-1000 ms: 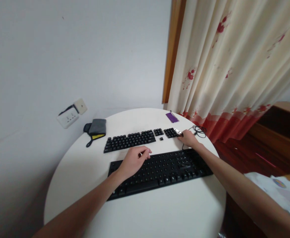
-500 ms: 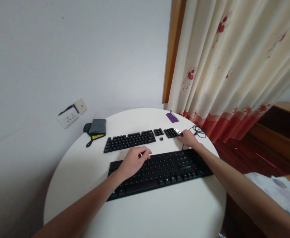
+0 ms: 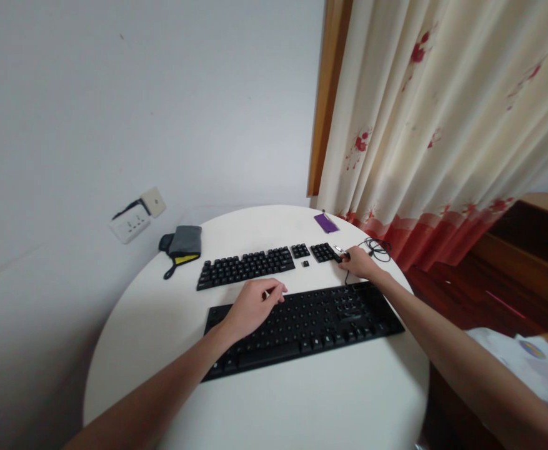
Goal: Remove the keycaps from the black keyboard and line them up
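Note:
My right hand (image 3: 357, 262) grips a small silver-tipped tool (image 3: 341, 250) whose exact kind I cannot make out. It is beside the number-pad keycaps (image 3: 323, 252), at the right end of a row of removed keycaps laid out in keyboard order. The main keycap block (image 3: 248, 267) lies further left, with a smaller group (image 3: 300, 250) between. One single keycap (image 3: 305, 264) sits apart below that group. My left hand (image 3: 257, 303) rests over the left part of a black keyboard (image 3: 302, 322), fingers loosely curled. The keyboard shows bare key posts over most of its face; its bottom row still has caps.
The round white table (image 3: 302, 400) stands against the wall. A grey pouch with yellow lining (image 3: 185, 242) lies at its left edge. A purple card-like piece (image 3: 325, 223) is at the back, and a coiled black cable (image 3: 379, 249) at the right edge near the curtain (image 3: 395, 156).
My right hand and the tool have shifted slightly to the right, away from the number-pad keycaps. My left hand stays in place over the keyboard.

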{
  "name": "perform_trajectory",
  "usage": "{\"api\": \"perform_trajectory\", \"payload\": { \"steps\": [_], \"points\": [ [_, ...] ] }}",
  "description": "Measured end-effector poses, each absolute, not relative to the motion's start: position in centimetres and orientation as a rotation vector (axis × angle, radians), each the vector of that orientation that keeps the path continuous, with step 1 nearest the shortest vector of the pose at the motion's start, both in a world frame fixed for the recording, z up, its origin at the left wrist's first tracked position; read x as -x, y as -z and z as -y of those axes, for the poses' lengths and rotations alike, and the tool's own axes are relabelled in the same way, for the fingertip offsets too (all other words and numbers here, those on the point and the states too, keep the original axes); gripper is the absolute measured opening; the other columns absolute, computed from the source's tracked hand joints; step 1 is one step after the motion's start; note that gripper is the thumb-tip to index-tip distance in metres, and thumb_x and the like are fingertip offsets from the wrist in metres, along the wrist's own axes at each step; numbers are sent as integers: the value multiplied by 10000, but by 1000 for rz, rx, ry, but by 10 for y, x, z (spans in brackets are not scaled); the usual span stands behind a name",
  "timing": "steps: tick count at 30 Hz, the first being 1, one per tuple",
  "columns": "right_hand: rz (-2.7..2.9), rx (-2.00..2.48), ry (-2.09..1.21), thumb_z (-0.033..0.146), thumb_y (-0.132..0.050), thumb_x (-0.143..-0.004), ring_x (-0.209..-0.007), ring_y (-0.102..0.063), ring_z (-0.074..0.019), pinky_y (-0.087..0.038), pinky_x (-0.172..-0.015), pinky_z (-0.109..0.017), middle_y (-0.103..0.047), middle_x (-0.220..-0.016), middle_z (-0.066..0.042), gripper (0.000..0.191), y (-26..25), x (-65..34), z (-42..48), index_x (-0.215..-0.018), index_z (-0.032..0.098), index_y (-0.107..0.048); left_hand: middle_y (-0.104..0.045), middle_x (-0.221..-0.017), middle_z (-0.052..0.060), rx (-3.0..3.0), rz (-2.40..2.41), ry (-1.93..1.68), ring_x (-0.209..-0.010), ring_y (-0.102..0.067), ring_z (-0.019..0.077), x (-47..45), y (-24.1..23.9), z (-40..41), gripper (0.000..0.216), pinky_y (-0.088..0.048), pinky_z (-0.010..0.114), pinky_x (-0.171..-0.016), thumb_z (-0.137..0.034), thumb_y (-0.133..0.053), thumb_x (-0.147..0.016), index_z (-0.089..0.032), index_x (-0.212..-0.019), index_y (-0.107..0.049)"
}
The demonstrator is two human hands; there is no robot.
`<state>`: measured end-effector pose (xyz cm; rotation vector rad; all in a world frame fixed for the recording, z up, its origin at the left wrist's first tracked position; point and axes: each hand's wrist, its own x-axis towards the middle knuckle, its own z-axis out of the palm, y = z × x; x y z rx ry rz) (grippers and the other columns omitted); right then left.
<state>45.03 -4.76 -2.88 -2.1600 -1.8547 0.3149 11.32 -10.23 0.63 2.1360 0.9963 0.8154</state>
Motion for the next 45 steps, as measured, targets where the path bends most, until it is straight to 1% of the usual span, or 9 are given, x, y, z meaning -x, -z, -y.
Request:
{"api": "perform_trajectory", "payload": {
  "steps": [13, 20, 24, 27, 31, 34, 38, 42, 45],
  "points": [
    [1827, 2156, -345, 234, -696, -712, -719, -626, -164, -378, -623, -211, -698, -752, -67, 139, 29, -448, 48, -797, 125, -712, -715, -757, 17, -2119, -998, -805, -712, -648, 157, -113, -5, 101, 288, -453, 249, -631, -332, -475, -927, -187, -838, -706],
    [1739, 2111, -346, 200, -718, -704, -780, -644, -192, -418, -695, -228, -722, -813, -83, 178, 16, -448, 54, -862, 117, -734, -718, -746, 23, -2121, -1014, -821, -690, -652, 159, -111, -9, 101, 302, -473, 245, -614, -339, -469, -924, -186, -825, -710],
    [1582, 2050, -231, 264, -594, -835, -868, -640, -208, -434, -775, -259, -718, -962, -125, 300, -7, -443, 63, -1054, 85, -696, -717, -747, 31, -2084, -1058, -899, -662, -643, 153, -101, -18, 93, 300, -492, 244, -616, -361, -485, -915, -170, -842, -705],
    [1387, 1773, -262, 314, -462, -900, -850, -633, -203, -448, -764, -274, -715, -936, -119, 336, -25, -414, 76, -1001, 96, -697, -715, -754, 45, -2042, -1080, -1012, -673, -645, 154, -90, -26, 84, 308, -512, 255, -655, -377, -494, -913, -153, -856, -698],
    [1239, 1363, -579, 428, -383, -923, -720, -606, -180, -464, -655, -271, -690, -828, -95, 426, -36, -342, 99, -917, 121, -678, -709, -743, 59, -1963, -1155, -1139, -660, -639, 154, -75, -36, 76, 304, -522, 271, -667, -366, -503, -903, -134, -857, -693],
    [1275, 1185, -724, 507, -357, -935, -822, -618, -191, -485, -733, -287, -686, -893, -92, 473, -33, -293, 117, -903, 152, -668, -715, -769, 67, -1943, -1198, -1169, -661, -634, 150, -64, -47, 72, 315, -521, 272, -666, -368, -485, -913, -129, -891, -689],
    [1394, 1188, -755, 541, -304, -958, -894, -600, -205, -462, -788, -300, -670, -954, -79, 504, -15, -265, 133, -962, 193, -668, -727, -912, 82, -2001, -1178, -1075, -776, -653, 161, -49, -60, 76, 336, -524, 279, -733, -380, -460, -935, -138, -1019, -678],
    [1448, 1238, -826, 549, -271, -967, -694, -546, -188, -422, -635, -281, -581, -714, -32, 527, 1, -265, 140, -934, 203, -666, -723, -979, 59, -2183, -1167, -863, -861, -651, 170, -35, -62, 99, 240, -500, 267, -760, -324, -543, -901, -184, -1006, -706],
    [1491, 1206, -943, 528, -336, -959, -559, -467, -159, -379, -565, -269, -464, -579, 21, 445, 7, -264, 144, -892, 208, -637, -714, -935, 32, -2301, -1191, -691, -798, -632, 150, -19, -52, 126, 174, -481, 253, -725, -279, -586, -876, -218, -954, -729]
  ]
}}
